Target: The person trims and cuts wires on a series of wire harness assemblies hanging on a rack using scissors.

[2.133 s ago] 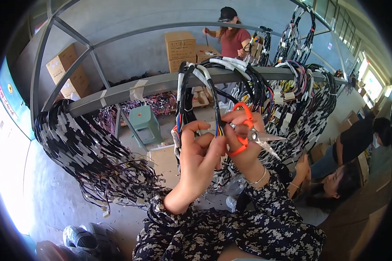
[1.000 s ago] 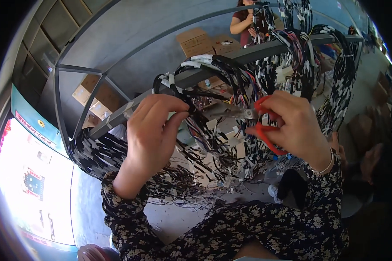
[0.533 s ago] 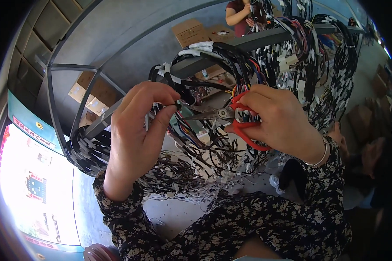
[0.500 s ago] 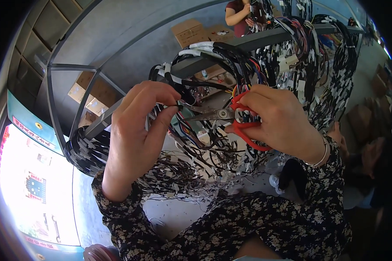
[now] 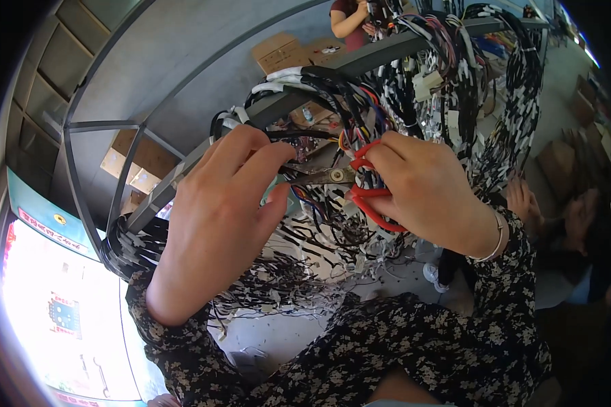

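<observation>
Scissors [image 5: 337,176] with red handles lie between 2 hands. At their 9 o'clock, the left hand [image 5: 217,210] has its thumb and pointing finger apart; its other fingertips are hidden. The blades point to 9 o'clock, the long way side to side, tips hard to see against wires [image 5: 316,210]. At 3 o'clock, the right hand [image 5: 424,183] wraps the handles, hiding part.

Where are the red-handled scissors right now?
In the head view, near the middle: the scissors are in the right hand, blades pointing toward the left hand.
</observation>
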Demonstrator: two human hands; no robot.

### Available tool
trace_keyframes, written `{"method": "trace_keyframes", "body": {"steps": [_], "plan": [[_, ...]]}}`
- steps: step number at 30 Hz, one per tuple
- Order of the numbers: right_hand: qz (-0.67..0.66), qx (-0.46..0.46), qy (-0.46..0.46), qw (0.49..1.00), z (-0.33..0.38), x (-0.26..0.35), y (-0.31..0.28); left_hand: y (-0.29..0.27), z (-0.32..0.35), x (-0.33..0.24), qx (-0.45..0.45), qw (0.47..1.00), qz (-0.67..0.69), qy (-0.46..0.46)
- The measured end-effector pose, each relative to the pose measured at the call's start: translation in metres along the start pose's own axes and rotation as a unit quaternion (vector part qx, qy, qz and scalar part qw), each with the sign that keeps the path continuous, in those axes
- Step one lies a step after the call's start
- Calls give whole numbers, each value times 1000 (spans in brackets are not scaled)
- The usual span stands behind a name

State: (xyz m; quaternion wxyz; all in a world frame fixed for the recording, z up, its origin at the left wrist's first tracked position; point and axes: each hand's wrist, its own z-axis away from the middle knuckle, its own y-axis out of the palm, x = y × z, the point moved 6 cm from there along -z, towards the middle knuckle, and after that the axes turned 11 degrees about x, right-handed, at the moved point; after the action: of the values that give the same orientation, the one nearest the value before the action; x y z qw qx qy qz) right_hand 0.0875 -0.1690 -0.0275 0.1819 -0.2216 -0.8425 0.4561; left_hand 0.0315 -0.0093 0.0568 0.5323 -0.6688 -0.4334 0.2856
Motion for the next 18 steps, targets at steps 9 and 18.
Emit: {"method": "trace_keyframes", "body": {"steps": [9,18], "plan": [[1,32,45,998,55,-9,11,25,-24,-10,58,996,-69,-23],[-22,-37,75,996,51,-34,12,21,-46,-3,154,983,-60,-78]]}}
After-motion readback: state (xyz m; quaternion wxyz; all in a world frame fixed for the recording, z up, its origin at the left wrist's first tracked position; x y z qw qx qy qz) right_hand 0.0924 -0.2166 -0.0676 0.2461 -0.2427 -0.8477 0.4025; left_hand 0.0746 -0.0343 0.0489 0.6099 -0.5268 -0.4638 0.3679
